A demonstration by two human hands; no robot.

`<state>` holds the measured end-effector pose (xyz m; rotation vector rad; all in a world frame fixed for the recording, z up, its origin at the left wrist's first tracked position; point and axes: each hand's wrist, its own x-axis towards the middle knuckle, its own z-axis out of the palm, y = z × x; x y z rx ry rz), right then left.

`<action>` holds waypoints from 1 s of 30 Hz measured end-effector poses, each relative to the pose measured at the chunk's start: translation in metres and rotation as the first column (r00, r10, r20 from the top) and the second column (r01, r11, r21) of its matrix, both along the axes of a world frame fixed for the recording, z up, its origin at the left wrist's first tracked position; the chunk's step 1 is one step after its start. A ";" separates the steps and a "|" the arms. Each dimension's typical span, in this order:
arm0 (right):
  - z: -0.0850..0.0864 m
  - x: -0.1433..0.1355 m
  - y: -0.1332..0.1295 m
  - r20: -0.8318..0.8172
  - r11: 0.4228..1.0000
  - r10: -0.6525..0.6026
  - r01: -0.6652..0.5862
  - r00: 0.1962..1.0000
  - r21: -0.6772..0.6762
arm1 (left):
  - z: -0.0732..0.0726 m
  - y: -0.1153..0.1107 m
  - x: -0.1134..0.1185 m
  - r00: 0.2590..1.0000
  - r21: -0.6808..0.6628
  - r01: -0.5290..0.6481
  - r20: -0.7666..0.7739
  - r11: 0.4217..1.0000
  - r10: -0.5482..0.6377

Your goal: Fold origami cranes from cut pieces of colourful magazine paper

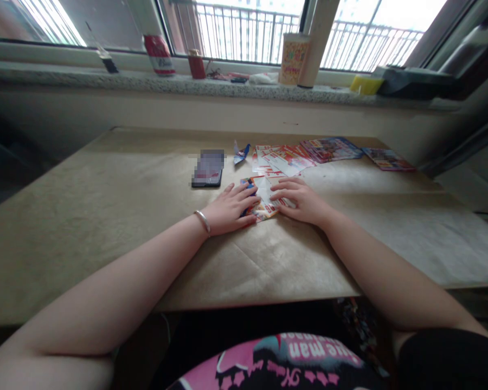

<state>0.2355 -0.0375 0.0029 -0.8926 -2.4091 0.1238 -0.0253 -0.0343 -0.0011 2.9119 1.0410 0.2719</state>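
A sheet of printed paper (265, 190), partly folded, lies on the table in front of me. My left hand (233, 207) rests flat on its left part, fingers stretched out, with a silver bangle at the wrist. On the paper's right part lies my right hand (299, 199), its fingers slightly bent and apart. Between the two hands a white, creased area of the paper shows. The fingers hide parts of its edges. Just beyond stands a small blue folded paper figure (241, 153), touched by neither hand.
A phone (208, 168) lies left of the paper. Red-and-white printed sheets (282, 160) and colourful leaflets (331, 149) are spread at the back right, beside another leaflet (388, 159). On the windowsill (228, 89) stand a can (159, 55), a red bottle (196, 64) and a patterned cup (294, 58).
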 end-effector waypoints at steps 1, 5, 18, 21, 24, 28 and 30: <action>0.000 0.000 0.000 0.003 1.000 0.002 -0.002 1.000 0.002 | 0.000 0.000 0.000 1.000 0.032 0.007 0.014 0.999 -0.007; 0.000 0.001 0.000 0.024 1.000 0.012 -0.012 1.000 -0.004 | 0.003 0.000 0.000 0.995 0.144 0.020 0.090 0.989 -0.033; -0.005 0.002 0.004 0.013 0.999 0.005 -0.005 1.000 0.042 | 0.005 0.003 -0.001 0.983 -0.032 0.023 0.182 0.999 -0.017; -0.004 0.003 0.003 0.034 0.999 0.004 -0.006 0.999 0.036 | 0.007 0.004 -0.002 0.976 -0.041 0.084 0.205 0.996 -0.074; -0.003 0.003 0.003 0.066 0.999 0.010 -0.012 0.998 0.033 | 0.009 0.005 -0.002 0.973 -0.030 0.109 0.207 0.994 -0.100; 0.000 0.000 0.001 0.096 0.998 0.013 -0.019 0.995 0.058 | 0.007 0.008 -0.003 0.971 0.023 0.127 0.201 0.992 -0.129; 0.001 -0.002 0.000 0.099 0.998 0.020 -0.026 0.995 0.060 | 0.005 0.009 -0.003 0.966 0.071 0.130 0.215 0.989 -0.142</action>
